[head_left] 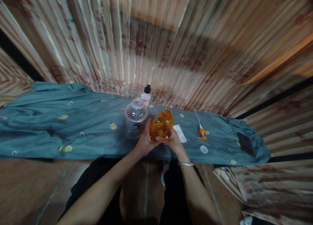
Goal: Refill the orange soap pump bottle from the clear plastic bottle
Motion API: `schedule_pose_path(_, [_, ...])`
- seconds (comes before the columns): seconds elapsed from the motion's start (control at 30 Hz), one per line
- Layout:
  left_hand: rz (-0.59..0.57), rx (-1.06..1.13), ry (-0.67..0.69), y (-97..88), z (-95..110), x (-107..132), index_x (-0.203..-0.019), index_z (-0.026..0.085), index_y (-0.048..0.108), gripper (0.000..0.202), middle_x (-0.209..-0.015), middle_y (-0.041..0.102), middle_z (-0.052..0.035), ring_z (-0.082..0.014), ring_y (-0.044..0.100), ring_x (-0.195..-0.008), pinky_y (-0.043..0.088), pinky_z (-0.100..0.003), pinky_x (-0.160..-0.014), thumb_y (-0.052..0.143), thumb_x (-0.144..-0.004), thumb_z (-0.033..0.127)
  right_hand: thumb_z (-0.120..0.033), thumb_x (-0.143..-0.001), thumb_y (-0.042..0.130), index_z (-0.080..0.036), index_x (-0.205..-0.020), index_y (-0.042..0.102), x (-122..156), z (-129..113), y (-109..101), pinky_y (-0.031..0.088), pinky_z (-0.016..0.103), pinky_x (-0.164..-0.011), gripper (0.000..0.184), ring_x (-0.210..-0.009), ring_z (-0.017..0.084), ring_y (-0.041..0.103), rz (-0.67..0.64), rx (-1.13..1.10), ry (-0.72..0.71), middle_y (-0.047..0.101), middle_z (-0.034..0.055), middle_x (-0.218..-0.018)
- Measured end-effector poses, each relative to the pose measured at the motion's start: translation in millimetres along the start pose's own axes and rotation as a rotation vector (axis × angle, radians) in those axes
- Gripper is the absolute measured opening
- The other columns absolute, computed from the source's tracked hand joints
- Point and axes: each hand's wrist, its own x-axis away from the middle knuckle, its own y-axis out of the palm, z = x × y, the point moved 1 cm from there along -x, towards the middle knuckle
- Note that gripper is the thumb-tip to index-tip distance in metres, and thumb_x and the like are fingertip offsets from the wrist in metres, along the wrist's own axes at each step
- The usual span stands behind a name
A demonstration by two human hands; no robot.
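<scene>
We have both hands around the amber bottle [158,127], near the middle of the worktop [90,124] and towards its front edge: our left hand [146,140] is curled on its left side, our right hand [173,141] on its right, the thumbs close together in front. Its orange neck points up and away from us, uncapped; we cannot tell whether its base touches the cloth. Just left of our left fingers stands a clear cup [132,119] with dark print, and behind it, at the back edge, a small black-topped bottle [146,96]. To the right of our bottle lies white paper [180,133], near our right hand. Farther right lies an orange pump [201,132], its pale tube pointing to the back edge. A white disc [203,149] sits near the front edge, and a dark slab [245,144] lies towards the front right corner.
</scene>
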Motion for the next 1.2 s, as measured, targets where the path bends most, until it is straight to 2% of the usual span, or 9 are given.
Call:
schedule_pose_path(0.2, [-0.02, -0.203, 0.12, -13.3, 10, 23, -0.179, 0.022, 0.026, 0.117, -0.188, 0.038, -0.0261, -0.0441, 0.039, -0.176, 0.037, -0.067, -0.141, 0.094, -0.084, 0.034, -0.066, -0.057, 0.107, -0.025, -0.105, 0.079, 3, -10, -35, 0.073, 0.05, -0.091, 0.069, -0.094, 0.033, 0.087, 0.254, 0.028, -0.082, 0.091, 0.008, -0.102])
schedule_pose_path(0.43, [-0.071, -0.371, 0.37, -30.6, 44, 66, -0.171, 0.027, 0.044, 0.076, -0.162, 0.068, -0.0188, -0.0384, 0.066, -0.153, 0.056, -0.06, -0.128, 0.075, -0.101, 0.023, -0.073, -0.063, 0.099, -0.02, -0.11, 0.076, 4, -8, -89, 0.067, 0.057, -0.105, 0.074, -0.104, 0.034, 0.084, 0.611, 0.272, -0.191, 0.089, 0.0158, -0.115])
schedule_pose_path(0.6, [0.094, -0.453, 0.506, -64.9, 68, 67, -0.169, 0.031, 0.045, 0.071, -0.148, 0.073, -0.0138, -0.0347, 0.071, -0.139, 0.062, -0.052, -0.118, 0.076, -0.105, 0.025, -0.074, -0.062, 0.097, -0.018, -0.116, 0.073, -1, -2, -94, 0.066, 0.058, -0.107, 0.081, -0.108, 0.036, 0.083, 0.649, 0.381, -0.186, 0.087, 0.0191, -0.119])
schedule_pose_path(0.67, [0.256, -0.574, 0.591, -81.1, 75, 62, -0.173, 0.033, 0.042, 0.082, -0.146, 0.073, -0.0111, -0.0325, 0.073, -0.133, 0.062, -0.049, -0.117, 0.082, -0.102, 0.027, -0.074, -0.062, 0.097, -0.02, -0.115, 0.071, -3, -2, -93, 0.065, 0.058, -0.108, 0.08, -0.107, 0.035, 0.083, 0.647, 0.391, -0.194, 0.086, 0.0181, -0.121])
schedule_pose_path(0.73, [0.397, -0.641, 0.665, -95.0, 75, 56, -0.177, 0.038, 0.036, 0.102, -0.161, 0.064, -0.0099, -0.0345, 0.067, -0.143, 0.056, -0.052, -0.125, 0.093, -0.093, 0.036, -0.074, -0.062, 0.096, -0.021, -0.114, 0.07, -5, -3, -91, 0.065, 0.057, -0.109, 0.079, -0.107, 0.035, 0.083, 0.642, 0.41, -0.193, 0.086, 0.0168, -0.12])
schedule_pose_path(0.83, [0.426, -0.541, 0.498, -108.0, 55, 44, -0.183, 0.041, 0.021, 0.12, -0.189, 0.035, -0.0088, -0.0425, 0.038, -0.173, 0.033, -0.064, -0.142, 0.096, -0.089, 0.049, -0.077, -0.06, 0.095, -0.023, -0.109, 0.069, -6, -3, -87, 0.065, 0.057, -0.108, 0.077, -0.105, 0.036, 0.082, 0.641, 0.472, -0.165, 0.087, 0.0156, -0.113])
schedule_pose_path(0.97, [0.417, -0.213, 0.108, -110.4, 5, 27, -0.182, 0.027, 0.021, 0.143, -0.193, 0.024, -0.0221, -0.048, 0.021, -0.18, 0.019, -0.069, -0.146, 0.103, -0.072, 0.068, -0.081, -0.056, 0.094, -0.024, -0.105, 0.066, -4, -3, -81, 0.065, 0.059, -0.105, 0.08, -0.105, 0.04, 0.081, 0.641, 0.563, -0.139, 0.086, 0.0159, -0.106])
schedule_pose_path(1.07, [0.387, -0.13, 0.004, -104.8, -24, 17, -0.179, 0.028, 0.025, 0.149, -0.188, 0.034, -0.0266, -0.0488, 0.031, -0.178, 0.027, -0.069, -0.143, 0.11, -0.061, 0.061, -0.083, -0.057, 0.094, -0.023, -0.11, 0.066, -3, -2, -82, 0.065, 0.058, -0.103, 0.085, -0.107, 0.04, 0.081, 0.606, 0.592, -0.14, 0.086, 0.0159, -0.108])
schedule_pose_path(1.2, [0.333, -0.077, -0.055, -94.1, -41, 7, -0.175, 0.028, 0.029, 0.144, -0.173, 0.058, -0.0239, -0.0447, 0.055, -0.164, 0.042, -0.065, -0.136, 0.111, -0.057, 0.043, -0.08, -0.059, 0.094, -0.024, -0.115, 0.065, -3, 2, -85, 0.065, 0.055, -0.102, 0.085, -0.11, 0.04, 0.081, 0.539, 0.603, -0.133, 0.086, 0.0151, -0.111])
